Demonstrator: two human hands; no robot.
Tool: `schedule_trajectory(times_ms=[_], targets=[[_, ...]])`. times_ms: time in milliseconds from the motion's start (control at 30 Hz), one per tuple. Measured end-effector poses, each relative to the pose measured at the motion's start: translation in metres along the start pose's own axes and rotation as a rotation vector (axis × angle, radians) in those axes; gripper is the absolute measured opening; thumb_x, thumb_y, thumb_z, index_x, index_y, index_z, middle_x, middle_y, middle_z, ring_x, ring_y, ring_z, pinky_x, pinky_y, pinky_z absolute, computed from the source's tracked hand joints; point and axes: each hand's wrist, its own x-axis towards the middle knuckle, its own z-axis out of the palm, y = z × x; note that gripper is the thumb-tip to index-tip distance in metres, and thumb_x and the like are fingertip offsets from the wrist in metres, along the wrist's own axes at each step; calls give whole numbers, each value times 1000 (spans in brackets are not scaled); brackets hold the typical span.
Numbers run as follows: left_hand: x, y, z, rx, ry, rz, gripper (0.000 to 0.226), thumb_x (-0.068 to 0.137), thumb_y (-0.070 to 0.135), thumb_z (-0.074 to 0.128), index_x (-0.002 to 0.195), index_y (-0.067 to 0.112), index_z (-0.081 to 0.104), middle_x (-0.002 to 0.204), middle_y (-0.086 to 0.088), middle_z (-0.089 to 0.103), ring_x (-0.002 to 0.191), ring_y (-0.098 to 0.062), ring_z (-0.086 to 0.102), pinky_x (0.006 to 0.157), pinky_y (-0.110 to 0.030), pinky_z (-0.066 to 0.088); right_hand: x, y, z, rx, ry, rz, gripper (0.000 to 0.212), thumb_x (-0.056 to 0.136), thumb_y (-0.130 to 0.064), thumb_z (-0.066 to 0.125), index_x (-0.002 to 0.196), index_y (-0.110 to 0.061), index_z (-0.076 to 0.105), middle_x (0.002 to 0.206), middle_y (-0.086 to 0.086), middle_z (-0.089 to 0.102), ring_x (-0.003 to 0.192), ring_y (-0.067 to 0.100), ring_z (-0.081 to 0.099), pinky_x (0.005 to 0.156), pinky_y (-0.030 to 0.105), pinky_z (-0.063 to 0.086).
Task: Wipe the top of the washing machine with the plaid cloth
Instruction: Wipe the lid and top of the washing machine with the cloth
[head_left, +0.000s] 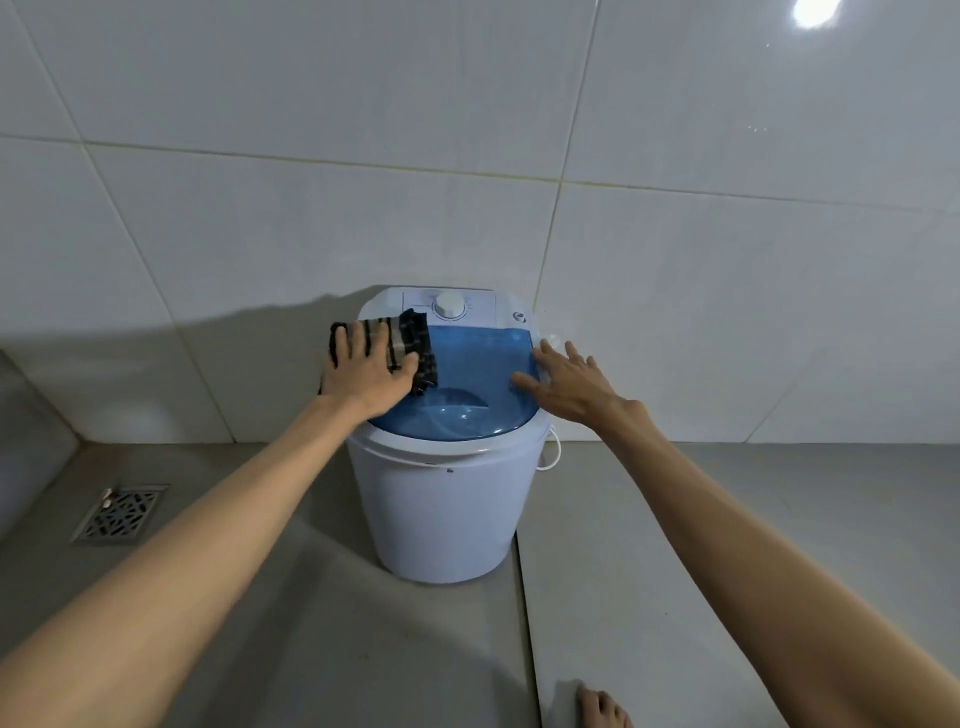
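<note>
A small white washing machine stands on the floor against the tiled wall, with a translucent blue lid and a white dial on its rear panel. The plaid cloth, dark with beige stripes, lies on the lid's left side and hangs a little over the rim. My left hand lies flat on the cloth, fingers spread, pressing it down. My right hand rests open on the lid's right edge, holding nothing.
A metal floor drain sits in the grey floor to the left. A white cord hangs at the machine's right side. My bare foot shows at the bottom edge. White tiled wall is right behind the machine.
</note>
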Motion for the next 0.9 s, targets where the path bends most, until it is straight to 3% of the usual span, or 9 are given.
schedule_trajectory(times_ms=[100,233,400,500,600,667,767,900], targets=[[-21,3,2,45,13,84,76,95,63,21,157,25,-1,163,-10,-14,149,-29,-18,121,-48,-6,7,-14,0,10,-49,-29,79,93,-62,44,156,-24,13,163,-1,13,144,27,27,111,46,29],[-45,3,10,102,37,256,73,96,61,23,157,27,-2,163,-5,-13,149,-23,-19,120,-47,-6,13,-18,-6,-31,-60,-39,78,91,-62,48,154,-23,23,154,3,30,133,29,42,105,44,36],[4,-2,-4,30,-15,120,77,95,63,24,157,25,0,164,-6,-12,148,-26,-19,120,-42,-7,15,-19,-8,-81,-62,-39,76,91,-63,48,152,-23,27,148,4,37,128,29,46,101,43,39],[34,2,-8,22,-47,59,80,94,67,19,156,24,-5,163,-7,-17,148,-28,-21,121,-46,-6,16,-17,-3,-106,-77,-36,77,93,-63,42,155,-24,18,158,5,23,137,32,37,107,45,33],[57,8,-9,12,-21,49,80,94,66,19,156,23,-7,163,-8,-17,149,-29,-18,121,-48,-5,18,-13,9,-84,-146,-18,76,97,-61,31,157,-26,-2,164,5,-10,151,28,0,120,45,5],[63,11,-13,29,-14,51,81,94,67,19,156,23,-9,162,-9,-17,149,-30,-17,121,-50,-5,21,-12,13,-101,-188,-8,76,98,-61,24,156,-26,-11,162,6,-20,150,24,-13,120,45,-5],[57,13,-15,52,-44,81,83,92,71,16,155,25,-11,161,-8,-21,148,-29,-20,120,-50,-7,25,-13,12,-118,-230,11,76,99,-61,23,155,-26,-15,161,6,-24,150,23,-16,119,45,-8],[30,19,-11,78,-95,139,102,79,86,13,156,22,-10,162,-7,-19,147,-28,-22,118,-49,-8,24,-14,11,-93,-223,19,76,98,-60,26,155,-27,-12,162,6,-21,150,23,-14,119,46,-7]])
